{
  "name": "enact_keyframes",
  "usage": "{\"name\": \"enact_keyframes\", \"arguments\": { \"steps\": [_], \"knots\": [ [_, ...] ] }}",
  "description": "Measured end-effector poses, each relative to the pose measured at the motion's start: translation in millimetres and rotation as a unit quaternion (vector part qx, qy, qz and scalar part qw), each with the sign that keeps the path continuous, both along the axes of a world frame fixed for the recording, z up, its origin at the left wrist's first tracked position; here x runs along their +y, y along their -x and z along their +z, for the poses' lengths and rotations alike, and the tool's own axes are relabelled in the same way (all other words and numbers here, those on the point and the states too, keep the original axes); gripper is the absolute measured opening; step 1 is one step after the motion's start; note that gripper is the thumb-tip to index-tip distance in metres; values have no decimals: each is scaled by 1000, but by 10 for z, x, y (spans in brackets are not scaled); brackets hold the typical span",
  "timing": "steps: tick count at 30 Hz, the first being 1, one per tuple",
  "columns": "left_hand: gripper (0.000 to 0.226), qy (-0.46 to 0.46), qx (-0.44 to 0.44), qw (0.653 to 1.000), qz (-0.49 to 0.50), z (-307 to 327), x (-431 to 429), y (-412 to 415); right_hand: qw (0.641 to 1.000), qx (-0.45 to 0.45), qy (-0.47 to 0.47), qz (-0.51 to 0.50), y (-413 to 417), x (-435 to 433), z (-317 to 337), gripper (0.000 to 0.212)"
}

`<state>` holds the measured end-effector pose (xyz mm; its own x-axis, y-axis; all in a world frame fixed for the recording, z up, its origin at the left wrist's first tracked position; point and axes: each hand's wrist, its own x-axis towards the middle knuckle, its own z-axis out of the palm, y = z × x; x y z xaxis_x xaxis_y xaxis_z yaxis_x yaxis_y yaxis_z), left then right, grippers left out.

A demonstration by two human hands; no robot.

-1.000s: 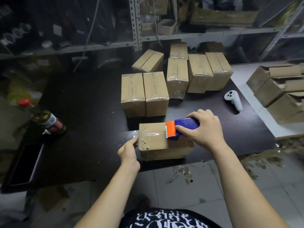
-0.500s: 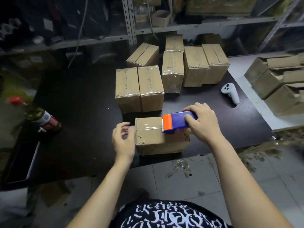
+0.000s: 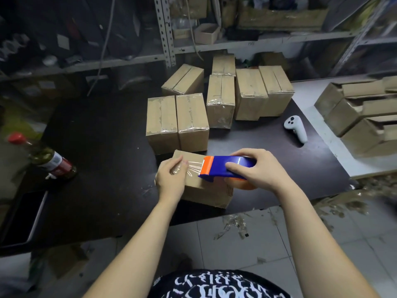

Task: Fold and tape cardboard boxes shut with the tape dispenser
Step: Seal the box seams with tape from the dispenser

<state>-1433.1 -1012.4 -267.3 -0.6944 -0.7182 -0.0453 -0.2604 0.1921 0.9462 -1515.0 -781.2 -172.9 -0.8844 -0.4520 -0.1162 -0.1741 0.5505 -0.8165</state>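
A small cardboard box [image 3: 206,193] sits at the near edge of the dark table [image 3: 103,147]. My right hand [image 3: 255,171] grips the blue and orange tape dispenser [image 3: 225,167] just above the box's top. A strip of clear tape runs from its orange end to the box's left end. My left hand [image 3: 171,179] lies over that left end, fingers pressing the tape down on the top. Part of the box is hidden under both hands.
Several taped boxes [image 3: 177,121] stand behind on the table. A white controller [image 3: 296,127] lies to the right. A red-capped bottle [image 3: 45,159] lies at the left, by a dark tray [image 3: 23,218]. Open boxes [image 3: 363,112] sit on a white surface at right. Shelves behind.
My left hand moved from the box's left side onto its top end, pressing the tape. The dispenser lifted off the box top and moved slightly right, stretching the tape.
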Motion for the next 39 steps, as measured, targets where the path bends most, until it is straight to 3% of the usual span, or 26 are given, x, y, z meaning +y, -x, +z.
{"name": "enact_keyframes", "arguments": {
  "steps": [2,6,12,15,18,28,39],
  "knots": [
    [29,18,-12,999,-36,5,-109,98,999,19,-27,8,34,17,-21,20],
    [27,36,-17,996,-83,28,-234,172,1000,-8,16,-1,-2,61,-68,21],
    [27,51,-21,994,-99,46,-226,189,998,-26,36,-47,-33,290,-109,14],
    [27,48,-23,993,-108,65,-226,187,992,-73,83,-57,-124,404,-130,20],
    [25,39,-19,993,-111,68,-226,174,981,-107,133,-97,-135,696,-147,13],
    [28,26,-15,991,-128,107,-198,191,982,-81,138,-101,-334,1209,-392,21],
    [28,38,-35,989,-136,143,-216,231,954,-165,196,-153,-453,1401,-804,20]
  ]
}}
